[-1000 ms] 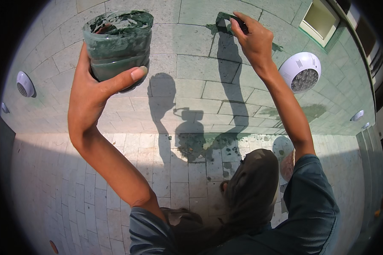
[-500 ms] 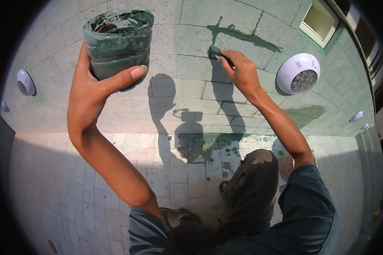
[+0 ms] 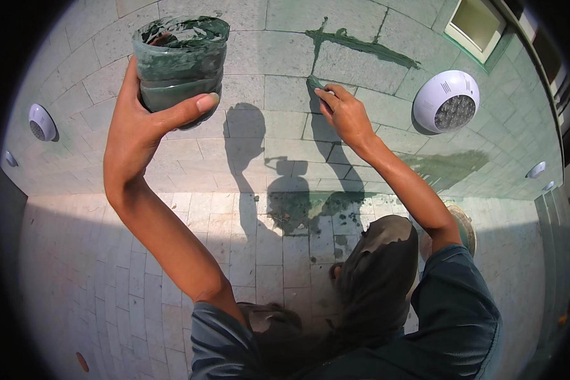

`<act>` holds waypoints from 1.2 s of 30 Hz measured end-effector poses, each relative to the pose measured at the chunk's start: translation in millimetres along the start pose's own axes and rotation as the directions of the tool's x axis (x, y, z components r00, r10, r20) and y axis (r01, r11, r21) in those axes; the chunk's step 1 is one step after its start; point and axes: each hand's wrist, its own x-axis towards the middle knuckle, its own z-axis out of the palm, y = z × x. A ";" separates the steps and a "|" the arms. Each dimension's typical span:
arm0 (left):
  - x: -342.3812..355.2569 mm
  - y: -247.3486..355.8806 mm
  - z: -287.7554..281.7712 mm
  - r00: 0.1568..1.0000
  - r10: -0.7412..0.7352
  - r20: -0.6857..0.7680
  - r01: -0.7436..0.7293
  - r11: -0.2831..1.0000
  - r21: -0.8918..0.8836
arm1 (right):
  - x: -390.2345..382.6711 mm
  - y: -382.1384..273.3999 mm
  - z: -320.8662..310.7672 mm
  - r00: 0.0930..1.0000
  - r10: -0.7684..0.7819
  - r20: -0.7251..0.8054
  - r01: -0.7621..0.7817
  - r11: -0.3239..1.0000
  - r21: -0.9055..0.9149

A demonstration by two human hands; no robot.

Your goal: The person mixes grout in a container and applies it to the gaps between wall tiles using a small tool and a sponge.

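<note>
Dark green paste coats the inside of a cut-off clear plastic bottle [image 3: 182, 69], which my left hand [image 3: 132, 130] holds up at the upper left, thumb across its front. My right hand [image 3: 348, 115] is closed around a small tool [image 3: 313, 83] with a green-coated tip; the fingers cover most of it, so its exact kind is hidden. The tip touches the tiled wall [image 3: 285, 47] at an upright joint. Above it, a thick dark green streak [image 3: 367, 49] of paste runs along the joints and slopes down to the right.
White round lamps stick out from the wall, the largest lamp [image 3: 446, 101] right of my right hand. A square recess [image 3: 476, 30] sits above it. Green spots mark the paved floor [image 3: 202, 221] at the wall's foot. A round bucket [image 3: 463, 228] stands behind my right elbow.
My right hand has moved the tool a little down and left along the upright joint. My left hand still holds the bottle at about the same place. The view has shifted slightly.
</note>
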 end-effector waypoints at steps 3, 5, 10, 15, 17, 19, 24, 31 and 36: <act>-0.6 0.7 -1.2 1.000 -0.011 -0.005 0.011 1.000 0.007 | -4.5 -5.5 -3.9 1.000 0.026 0.013 -0.027 0.996 0.081; -1.3 2.7 -1.4 1.000 -0.019 -0.003 0.019 1.000 0.007 | -1.1 -9.0 -14.0 0.997 0.059 -0.048 -0.048 0.977 0.209; 1.8 -8.0 -6.4 0.995 0.062 0.084 -0.068 0.995 0.076 | 15.9 -34.5 -70.8 0.967 0.253 -0.015 -0.216 0.853 0.475; -25.4 -46.3 -3.5 0.992 0.026 0.123 -0.043 0.990 0.136 | 28.4 -48.8 -118.1 0.964 0.209 -0.162 -0.103 0.860 0.500; -50.6 -59.3 11.3 0.988 -0.048 0.149 0.034 0.995 0.097 | 18.0 -60.1 -129.9 0.979 0.195 0.056 -0.192 0.802 0.566; -80.3 -73.5 23.0 0.975 -0.118 0.189 0.092 0.986 0.142 | 10.1 -75.0 -122.4 0.975 0.042 0.216 -0.162 0.801 0.576; -141.5 -104.8 76.8 0.914 -0.260 0.311 0.221 0.963 0.157 | -27.9 -99.2 -69.6 0.862 -0.349 0.369 0.101 0.829 0.550; -170.9 -115.6 106.4 0.870 -0.275 0.408 0.198 0.955 0.221 | -48.6 -110.0 -49.3 0.592 -0.426 0.685 0.189 0.899 0.395; -167.8 -114.4 110.0 0.870 -0.314 0.380 0.241 0.944 0.228 | -55.8 -107.7 -56.7 0.472 -0.342 0.812 0.014 0.924 0.381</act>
